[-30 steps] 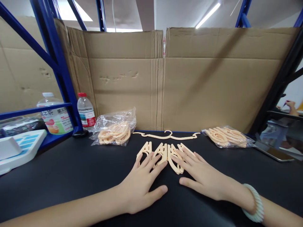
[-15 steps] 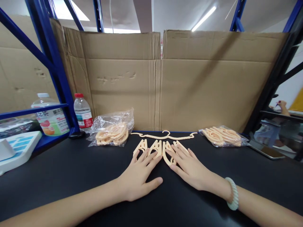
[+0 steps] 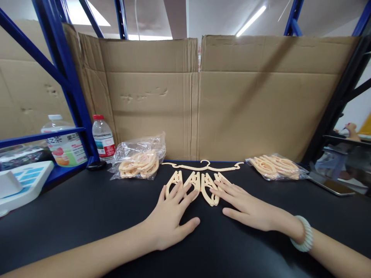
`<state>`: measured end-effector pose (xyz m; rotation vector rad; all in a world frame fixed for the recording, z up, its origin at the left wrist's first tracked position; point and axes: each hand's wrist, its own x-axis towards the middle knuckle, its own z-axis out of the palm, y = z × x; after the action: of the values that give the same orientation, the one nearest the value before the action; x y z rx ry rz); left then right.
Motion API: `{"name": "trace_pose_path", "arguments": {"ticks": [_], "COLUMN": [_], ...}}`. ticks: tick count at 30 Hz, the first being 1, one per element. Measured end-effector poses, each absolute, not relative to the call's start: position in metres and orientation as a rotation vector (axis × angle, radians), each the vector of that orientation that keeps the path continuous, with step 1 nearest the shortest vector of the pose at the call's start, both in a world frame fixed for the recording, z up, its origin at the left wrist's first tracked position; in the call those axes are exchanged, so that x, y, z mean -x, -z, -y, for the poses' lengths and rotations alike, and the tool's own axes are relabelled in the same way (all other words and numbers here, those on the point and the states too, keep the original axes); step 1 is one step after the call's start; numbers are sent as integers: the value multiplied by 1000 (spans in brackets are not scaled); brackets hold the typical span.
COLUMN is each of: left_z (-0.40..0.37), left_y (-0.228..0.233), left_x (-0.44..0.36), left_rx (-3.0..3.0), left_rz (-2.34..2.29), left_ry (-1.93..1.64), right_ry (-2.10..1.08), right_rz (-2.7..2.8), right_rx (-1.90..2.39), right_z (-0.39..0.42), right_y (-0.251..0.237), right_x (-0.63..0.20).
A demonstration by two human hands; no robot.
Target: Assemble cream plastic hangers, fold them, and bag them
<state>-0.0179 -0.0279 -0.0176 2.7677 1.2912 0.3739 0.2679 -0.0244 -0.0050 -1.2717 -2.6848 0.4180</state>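
Note:
Several cream folded plastic hangers [image 3: 208, 189] lie in a row on the black table. My left hand [image 3: 171, 214] is flat with its fingers spread over the two folded hangers on the left, hiding their lower parts. My right hand [image 3: 246, 204] lies spread at the right end of the row, its fingertips over the rightmost folded hanger [image 3: 222, 178] and touching or near the one beside it. Behind the row stretches an unfolded cream hanger [image 3: 199, 168], its hook toward the cardboard. Neither hand grips anything.
Clear bags of cream hangers lie at left [image 3: 139, 164] and right [image 3: 275, 166]. A phone [image 3: 330, 185] is at the right edge. A red-capped bottle [image 3: 103, 139] and a white-and-blue plastic item [image 3: 29, 183] stand left. A cardboard wall [image 3: 150, 104] closes the back.
My right hand has slid to the right, uncovering more of the folded hanger right of the middle. My left hand stays almost in place. The view has shifted slightly.

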Motion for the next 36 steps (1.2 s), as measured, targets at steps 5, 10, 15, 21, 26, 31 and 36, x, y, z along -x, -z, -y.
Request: {"name": "trace_pose_path", "arguments": {"ticks": [5, 10, 15, 21, 26, 31, 36], "left_z": [28, 28, 28, 27, 26, 27, 27], "left_y": [15, 12, 12, 14, 15, 14, 13], "left_x": [18, 17, 17, 18, 17, 16, 15], "left_rx": [-2744, -2741, -2747, -2762, -2784, -2824, -2840], "left_rz": [-1251, -1264, -1263, -1249, -1216, -1140, -1093], "left_ry": [-336, -317, -318, -331, -367, -413, -450], "right_ry": [-402, -358, -319, -266, -272, -257, -264], "right_rz": [2640, 2608, 2594, 2552, 2536, 2515, 2505], "right_rx": [1334, 1410, 1468, 1505, 1585, 1595, 1562], "right_z": [26, 27, 29, 32, 37, 38, 36], "right_y": [11, 10, 10, 12, 11, 13, 14], "right_x": [-260, -255, -249, -242, -237, -235, -236]}}
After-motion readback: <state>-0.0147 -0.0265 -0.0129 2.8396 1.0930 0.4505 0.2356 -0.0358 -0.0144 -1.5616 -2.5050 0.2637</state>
